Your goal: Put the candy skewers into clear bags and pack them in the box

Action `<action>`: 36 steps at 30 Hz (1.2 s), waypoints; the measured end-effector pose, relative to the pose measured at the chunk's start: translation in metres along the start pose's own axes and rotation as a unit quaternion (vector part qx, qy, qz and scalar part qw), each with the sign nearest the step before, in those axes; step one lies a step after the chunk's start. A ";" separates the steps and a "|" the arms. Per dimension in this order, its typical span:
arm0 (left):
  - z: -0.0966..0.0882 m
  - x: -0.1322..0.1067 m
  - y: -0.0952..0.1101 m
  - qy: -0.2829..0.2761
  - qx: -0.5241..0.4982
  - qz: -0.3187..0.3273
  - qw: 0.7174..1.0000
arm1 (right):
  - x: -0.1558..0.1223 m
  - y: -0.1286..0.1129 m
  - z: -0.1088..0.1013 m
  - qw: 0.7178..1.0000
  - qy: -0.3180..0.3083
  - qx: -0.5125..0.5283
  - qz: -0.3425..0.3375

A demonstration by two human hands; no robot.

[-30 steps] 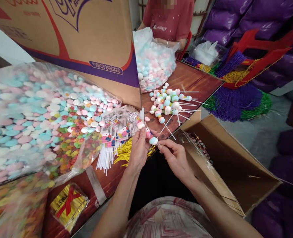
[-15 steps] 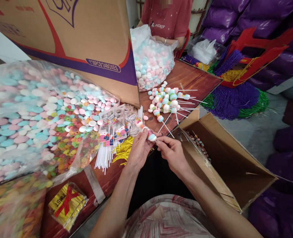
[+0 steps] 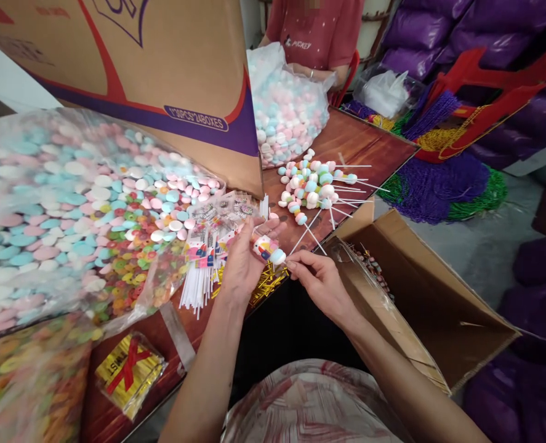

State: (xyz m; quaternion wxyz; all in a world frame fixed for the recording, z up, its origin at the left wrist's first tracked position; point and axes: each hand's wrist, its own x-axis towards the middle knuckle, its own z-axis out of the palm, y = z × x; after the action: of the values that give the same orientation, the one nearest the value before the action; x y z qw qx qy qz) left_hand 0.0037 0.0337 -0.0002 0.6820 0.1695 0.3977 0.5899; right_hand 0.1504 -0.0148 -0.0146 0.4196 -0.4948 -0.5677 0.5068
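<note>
My left hand point(image 3: 242, 261) is closed around a candy skewer point(image 3: 269, 248) with pink, white and blue pieces in a clear printed wrapper. My right hand point(image 3: 321, 283) pinches the skewer's lower end just below the last blue candy. Both hands hover over the near edge of the wooden table point(image 3: 369, 151). Under them lie gold twist ties point(image 3: 266, 280), white sticks point(image 3: 197, 289) and small printed wrappers point(image 3: 212, 237). A pile of finished candy skewers point(image 3: 312, 184) lies further back on the table.
A big clear bag of pastel and ring candies point(image 3: 69, 209) fills the left. A printed cardboard box point(image 3: 162, 74) stands behind it. A person in a red shirt point(image 3: 316, 34) sits across by another candy bag point(image 3: 284, 111). An open carton point(image 3: 420, 295) stands at right. A twist-tie packet point(image 3: 129, 369) lies near.
My left hand turned and lifted the skewer slightly, so its palm side now faces up more. My right hand stayed pinched at the skewer's end.
</note>
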 end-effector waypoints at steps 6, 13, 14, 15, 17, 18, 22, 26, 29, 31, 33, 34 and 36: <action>-0.004 -0.001 -0.011 0.031 -0.008 -0.003 0.999 | -0.002 -0.006 0.003 0.992 -0.011 -0.122 0.014; 0.000 -0.003 -0.014 0.050 -0.050 -0.030 0.997 | 0.002 -0.003 0.009 0.995 -0.001 -0.094 0.023; 0.001 -0.003 -0.015 0.048 -0.055 -0.035 0.997 | 0.002 -0.001 0.010 0.994 0.011 -0.110 0.019; 0.001 -0.003 -0.016 0.045 -0.060 -0.041 0.996 | 0.001 0.000 0.011 0.991 0.023 -0.131 0.015; 0.001 -0.003 -0.018 0.037 -0.070 -0.049 0.996 | 0.000 0.003 0.014 0.981 0.051 -0.189 -0.001; 0.001 -0.003 -0.021 0.030 -0.074 -0.049 0.996 | -0.002 0.004 0.015 0.973 0.064 -0.221 -0.013; 0.000 -0.004 -0.033 0.018 -0.055 -0.007 0.998 | -0.004 0.011 0.024 0.929 0.116 -0.340 -0.092; 0.000 -0.004 -0.042 0.034 -0.037 0.056 0.997 | -0.001 0.017 0.031 0.869 0.167 -0.429 -0.182; -0.001 -0.001 -0.041 0.044 -0.059 0.069 0.995 | -0.001 0.017 0.032 0.863 0.160 -0.433 -0.207; -0.001 0.001 -0.037 0.052 -0.086 0.058 0.993 | -0.004 0.015 0.029 0.890 0.122 -0.391 -0.201; -0.002 0.002 -0.032 0.053 -0.114 0.041 0.991 | -0.010 0.013 0.024 0.923 0.078 -0.327 -0.190; -0.002 0.002 -0.030 0.052 -0.124 0.034 0.990 | -0.013 0.014 0.022 0.934 0.067 -0.295 -0.189; -0.002 0.003 -0.029 0.043 -0.129 0.025 0.990 | -0.019 0.017 0.019 0.942 0.068 -0.256 -0.207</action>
State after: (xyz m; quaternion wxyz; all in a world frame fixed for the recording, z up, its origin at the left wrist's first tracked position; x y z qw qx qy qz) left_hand 0.0212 0.0286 -0.0225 0.6650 0.0641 0.3428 0.6604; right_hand 0.1372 -0.0361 -0.0333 0.4125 -0.4905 -0.7380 0.2114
